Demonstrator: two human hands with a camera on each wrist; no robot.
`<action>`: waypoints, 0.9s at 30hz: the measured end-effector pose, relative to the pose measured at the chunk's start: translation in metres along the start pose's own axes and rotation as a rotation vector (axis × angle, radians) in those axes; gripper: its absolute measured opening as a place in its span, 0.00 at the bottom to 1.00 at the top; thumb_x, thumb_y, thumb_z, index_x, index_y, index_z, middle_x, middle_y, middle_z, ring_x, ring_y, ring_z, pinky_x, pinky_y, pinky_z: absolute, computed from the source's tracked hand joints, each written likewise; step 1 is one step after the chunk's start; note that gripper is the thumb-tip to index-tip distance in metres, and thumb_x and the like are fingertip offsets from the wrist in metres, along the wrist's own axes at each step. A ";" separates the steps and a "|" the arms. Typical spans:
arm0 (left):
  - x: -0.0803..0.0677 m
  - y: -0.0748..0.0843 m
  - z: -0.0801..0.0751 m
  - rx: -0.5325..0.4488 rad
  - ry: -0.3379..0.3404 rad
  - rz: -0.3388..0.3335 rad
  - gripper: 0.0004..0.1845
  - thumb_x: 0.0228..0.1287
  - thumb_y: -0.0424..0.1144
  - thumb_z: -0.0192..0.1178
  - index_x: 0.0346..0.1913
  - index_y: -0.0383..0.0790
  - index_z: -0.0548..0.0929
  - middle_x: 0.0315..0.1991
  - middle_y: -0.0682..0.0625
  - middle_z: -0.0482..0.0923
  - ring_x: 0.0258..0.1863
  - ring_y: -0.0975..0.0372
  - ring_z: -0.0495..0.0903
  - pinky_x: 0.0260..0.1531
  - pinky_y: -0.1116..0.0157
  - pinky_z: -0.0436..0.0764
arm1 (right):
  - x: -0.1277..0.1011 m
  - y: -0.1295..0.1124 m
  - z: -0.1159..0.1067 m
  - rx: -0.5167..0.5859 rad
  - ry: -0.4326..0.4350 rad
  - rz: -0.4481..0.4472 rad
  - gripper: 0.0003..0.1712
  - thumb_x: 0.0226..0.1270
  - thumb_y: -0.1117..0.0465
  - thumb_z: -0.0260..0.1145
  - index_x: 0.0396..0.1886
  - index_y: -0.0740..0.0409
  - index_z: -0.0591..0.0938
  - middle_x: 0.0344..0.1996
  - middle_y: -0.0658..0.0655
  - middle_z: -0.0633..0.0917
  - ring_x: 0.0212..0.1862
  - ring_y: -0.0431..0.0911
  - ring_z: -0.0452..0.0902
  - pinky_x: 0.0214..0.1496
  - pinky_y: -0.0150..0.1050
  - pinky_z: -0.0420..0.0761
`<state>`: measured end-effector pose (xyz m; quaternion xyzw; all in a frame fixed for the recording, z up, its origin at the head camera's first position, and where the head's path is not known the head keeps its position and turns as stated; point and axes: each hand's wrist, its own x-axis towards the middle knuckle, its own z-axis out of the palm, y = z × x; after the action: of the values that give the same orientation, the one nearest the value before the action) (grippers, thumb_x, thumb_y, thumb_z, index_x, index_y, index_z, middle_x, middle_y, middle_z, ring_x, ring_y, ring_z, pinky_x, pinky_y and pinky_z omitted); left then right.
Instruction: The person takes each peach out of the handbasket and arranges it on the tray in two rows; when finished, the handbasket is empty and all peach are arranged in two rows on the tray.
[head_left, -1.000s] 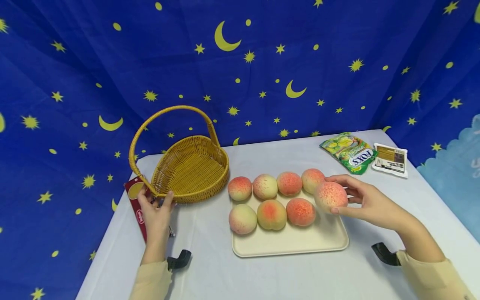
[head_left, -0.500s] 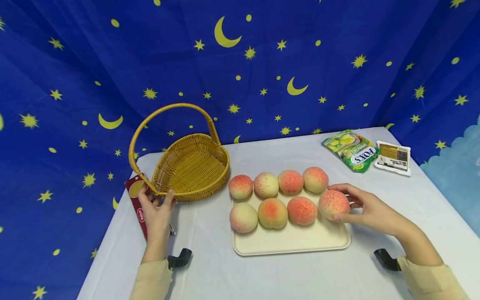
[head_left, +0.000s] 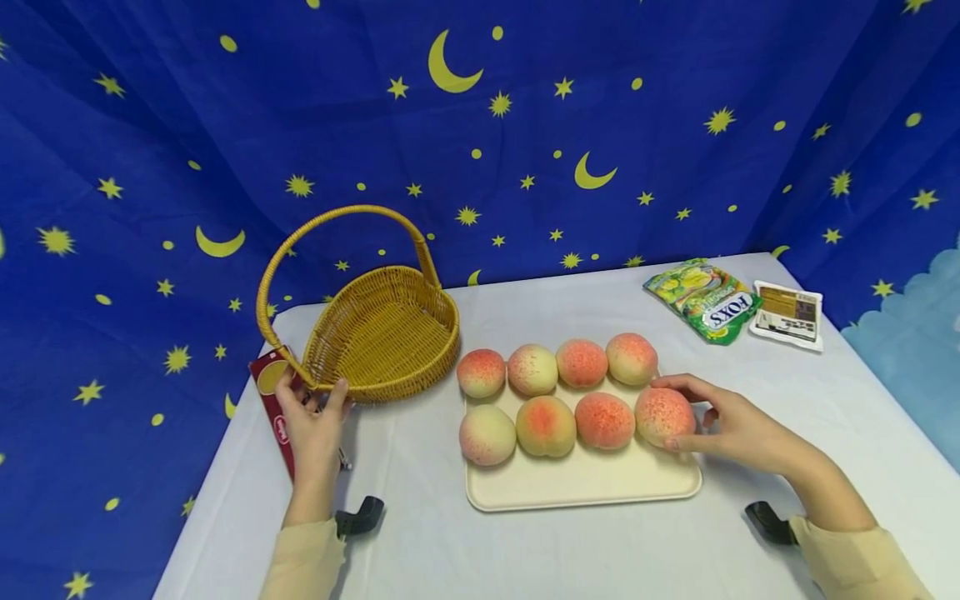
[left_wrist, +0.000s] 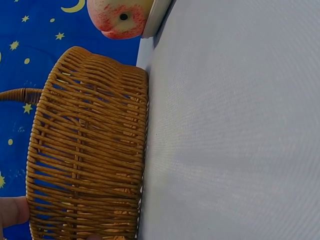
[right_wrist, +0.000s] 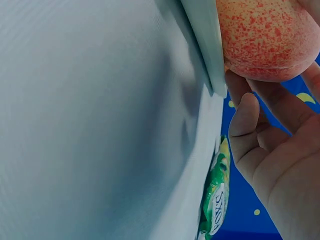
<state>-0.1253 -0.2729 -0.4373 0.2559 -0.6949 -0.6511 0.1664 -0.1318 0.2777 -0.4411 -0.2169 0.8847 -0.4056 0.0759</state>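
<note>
My left hand (head_left: 313, 425) holds the near left rim of a brown wicker basket (head_left: 408, 388), close to the foot of its tall handle. In the left wrist view the thumb (left_wrist: 14, 211) presses the woven basket (left_wrist: 90, 150) at its rim. A cream tray (head_left: 585, 493) carries two rows of red-speckled peaches. My right hand (head_left: 738, 429) has thumb and fingers around the peach (head_left: 663, 415) at the right end of the front row. The right wrist view shows that peach (right_wrist: 270, 42) beside the tray's edge (right_wrist: 206, 47).
Under the left hand lies a dark red package (head_left: 279, 417). At the back right are a green FOX'S candy bag (head_left: 705, 302) and a white packet (head_left: 787, 317) with a brown label. A blue star-and-moon cloth (head_left: 525, 125) hangs behind the table.
The right hand has brought its peach down from above the tray's right side into line with the front row. The left hand and basket hold still; the head view shifts slightly.
</note>
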 end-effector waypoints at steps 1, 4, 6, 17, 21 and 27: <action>0.000 0.000 0.000 -0.003 -0.001 0.001 0.44 0.78 0.36 0.64 0.85 0.56 0.48 0.79 0.41 0.58 0.75 0.49 0.70 0.63 0.62 0.87 | 0.000 0.000 0.000 0.000 -0.003 0.000 0.41 0.60 0.53 0.85 0.72 0.45 0.77 0.61 0.51 0.85 0.54 0.29 0.75 0.41 0.33 0.80; 0.000 -0.001 0.000 -0.007 -0.001 -0.001 0.45 0.78 0.36 0.64 0.85 0.57 0.48 0.79 0.41 0.58 0.74 0.50 0.70 0.61 0.65 0.87 | 0.000 0.000 -0.001 0.001 -0.009 -0.010 0.42 0.59 0.54 0.85 0.72 0.47 0.78 0.61 0.51 0.85 0.55 0.28 0.76 0.43 0.33 0.82; 0.000 -0.002 0.000 -0.010 -0.002 -0.002 0.45 0.78 0.36 0.64 0.85 0.57 0.48 0.79 0.41 0.58 0.74 0.50 0.71 0.60 0.66 0.88 | 0.000 0.000 -0.001 0.003 -0.012 -0.015 0.42 0.59 0.55 0.85 0.72 0.48 0.78 0.61 0.51 0.85 0.55 0.28 0.76 0.45 0.33 0.83; 0.002 0.005 -0.005 0.027 -0.037 -0.014 0.46 0.78 0.37 0.64 0.86 0.55 0.46 0.83 0.39 0.54 0.81 0.46 0.65 0.65 0.59 0.84 | 0.003 -0.002 -0.001 0.012 -0.022 -0.005 0.45 0.59 0.54 0.85 0.75 0.51 0.76 0.67 0.55 0.83 0.59 0.24 0.74 0.55 0.31 0.86; 0.004 0.008 -0.011 0.069 -0.049 -0.020 0.47 0.77 0.38 0.65 0.86 0.56 0.46 0.82 0.37 0.54 0.81 0.45 0.64 0.66 0.58 0.83 | 0.005 -0.003 0.000 0.012 -0.017 -0.022 0.44 0.59 0.54 0.85 0.74 0.52 0.76 0.66 0.55 0.83 0.59 0.24 0.75 0.53 0.31 0.87; 0.007 0.007 -0.014 0.102 -0.062 -0.028 0.48 0.77 0.39 0.65 0.87 0.57 0.46 0.83 0.37 0.54 0.81 0.43 0.64 0.57 0.68 0.87 | 0.005 -0.004 -0.001 0.027 -0.042 -0.022 0.44 0.58 0.54 0.86 0.73 0.52 0.77 0.64 0.55 0.84 0.58 0.25 0.76 0.53 0.31 0.88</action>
<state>-0.1242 -0.2878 -0.4296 0.2536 -0.7284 -0.6246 0.1223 -0.1353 0.2738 -0.4378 -0.2338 0.8749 -0.4138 0.0929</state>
